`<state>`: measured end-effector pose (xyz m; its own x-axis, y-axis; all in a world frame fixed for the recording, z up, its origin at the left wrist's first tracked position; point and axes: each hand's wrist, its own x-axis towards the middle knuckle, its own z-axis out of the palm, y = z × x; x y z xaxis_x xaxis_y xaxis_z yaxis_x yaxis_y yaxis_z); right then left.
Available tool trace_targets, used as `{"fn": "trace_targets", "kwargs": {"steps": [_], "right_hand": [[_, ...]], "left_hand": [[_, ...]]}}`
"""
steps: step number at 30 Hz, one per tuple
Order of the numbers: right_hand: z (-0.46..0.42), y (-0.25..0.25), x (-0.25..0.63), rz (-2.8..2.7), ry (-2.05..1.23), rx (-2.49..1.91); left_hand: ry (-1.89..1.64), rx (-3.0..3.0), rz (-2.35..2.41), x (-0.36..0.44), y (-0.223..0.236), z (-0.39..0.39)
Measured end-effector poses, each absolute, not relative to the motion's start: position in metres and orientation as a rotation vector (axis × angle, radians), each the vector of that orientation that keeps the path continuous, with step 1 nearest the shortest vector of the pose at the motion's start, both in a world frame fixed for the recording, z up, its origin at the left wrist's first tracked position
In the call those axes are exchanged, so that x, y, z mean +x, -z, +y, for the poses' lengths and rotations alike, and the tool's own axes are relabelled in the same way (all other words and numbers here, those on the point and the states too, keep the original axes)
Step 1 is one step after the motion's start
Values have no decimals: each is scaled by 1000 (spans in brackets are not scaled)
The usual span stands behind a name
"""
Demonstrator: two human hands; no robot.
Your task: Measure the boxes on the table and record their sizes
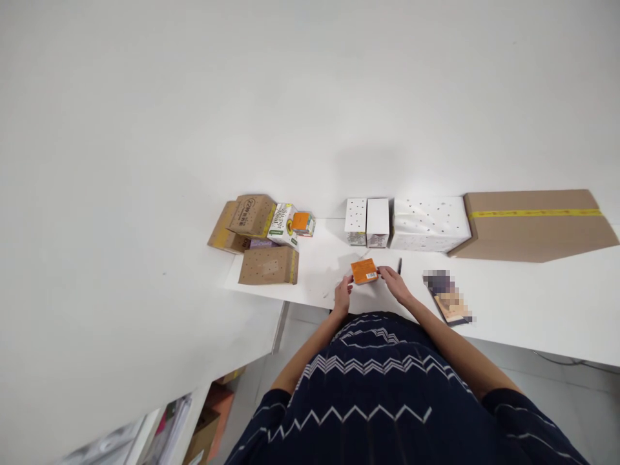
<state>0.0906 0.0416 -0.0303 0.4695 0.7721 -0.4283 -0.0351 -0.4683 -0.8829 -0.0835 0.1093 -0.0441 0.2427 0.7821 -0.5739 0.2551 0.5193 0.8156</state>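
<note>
White desk [513, 303], one of it, runs across the middle of the frame against a pale wall [290, 97]. At its centre, near the front edge, I have one orange box [363, 270] between my two hands. My left hand [343, 295] has its fingers drawn in narrow at the box's left side; my right hand [394, 283] holds the right side, fingertips by the white barcode label [371, 276]. I can't tell whether the box touches the desk.

Left of centre I count three brown cardboard boxes [268, 266] grouped together, one white-and-green carton [282, 224] beside them, and one small orange-topped box [303, 222] next to that. Something purple [262, 244] shows between the brown ones, mostly hidden.

Behind my hands stand two white boxes [356, 221] side by side, then one bigger white package [430, 223] with small marks, and right of it one large brown carton [535, 226] with one strip of yellow tape [533, 212]. One dark pen [400, 266] lies just beyond my right hand, and one flat item [448, 298], blurred out, lies farther right.
</note>
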Motion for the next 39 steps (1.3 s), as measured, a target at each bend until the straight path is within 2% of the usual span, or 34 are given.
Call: {"fn": "trace_targets", "kwargs": {"steps": [6, 14, 27, 39], "right_hand": [[49, 27, 86, -698, -1120, -1750], [46, 12, 89, -744, -1083, -1686], [37, 27, 93, -668, -1212, -1808], [46, 21, 97, -650, -1182, -1721]], "left_hand": [[-343, 882, 1309, -72, 34, 120], [-450, 971, 1222, -79, 41, 110], [-344, 985, 1320, -83, 57, 101], [-405, 1005, 1245, -76, 45, 113]]}}
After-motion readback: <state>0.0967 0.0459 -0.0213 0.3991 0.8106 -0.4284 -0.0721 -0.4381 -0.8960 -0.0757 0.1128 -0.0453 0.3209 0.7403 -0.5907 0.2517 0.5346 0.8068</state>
